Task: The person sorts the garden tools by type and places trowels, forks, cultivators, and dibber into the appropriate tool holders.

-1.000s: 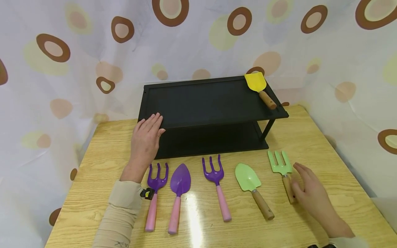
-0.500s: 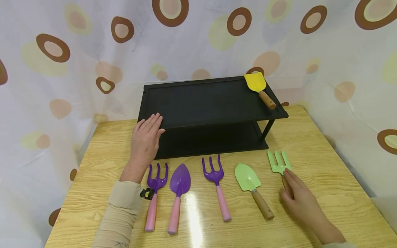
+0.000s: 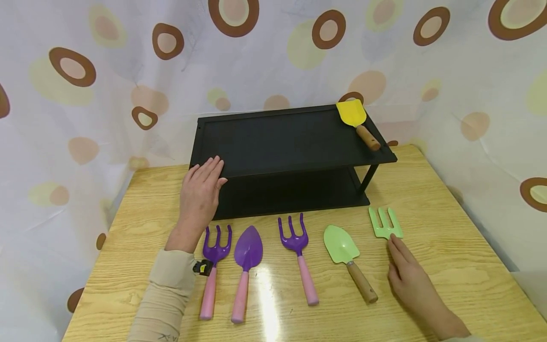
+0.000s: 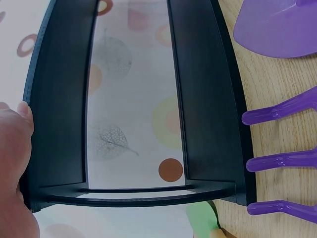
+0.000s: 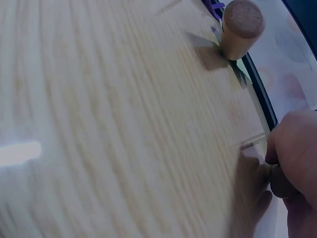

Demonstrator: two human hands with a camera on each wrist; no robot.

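Observation:
In the head view my left hand (image 3: 200,194) rests with straight fingers on the front left corner of a black two-tier shelf (image 3: 273,142). The left wrist view has that hand (image 4: 12,163) at the edge of the shelf (image 4: 54,124). My right hand (image 3: 412,280) grips the wooden handle of a light green hand fork (image 3: 386,225), tines pointing at the shelf. The palm hides most of the handle; its rounded end (image 5: 282,183) shows between thumb and fingers in the right wrist view. Left of it lies a light green trowel (image 3: 342,244).
A yellow spade (image 3: 352,113) with a wooden handle lies on the shelf's right end. Along the wooden table (image 3: 128,256) in front lie a purple fork (image 3: 295,242), a purple trowel (image 3: 249,249) and another purple fork (image 3: 216,249), all pink-handled. A patterned curtain (image 3: 256,61) stands behind.
My right hand has come left from beside the green fork onto its handle and closed round it. The left hand has stayed on the shelf corner.

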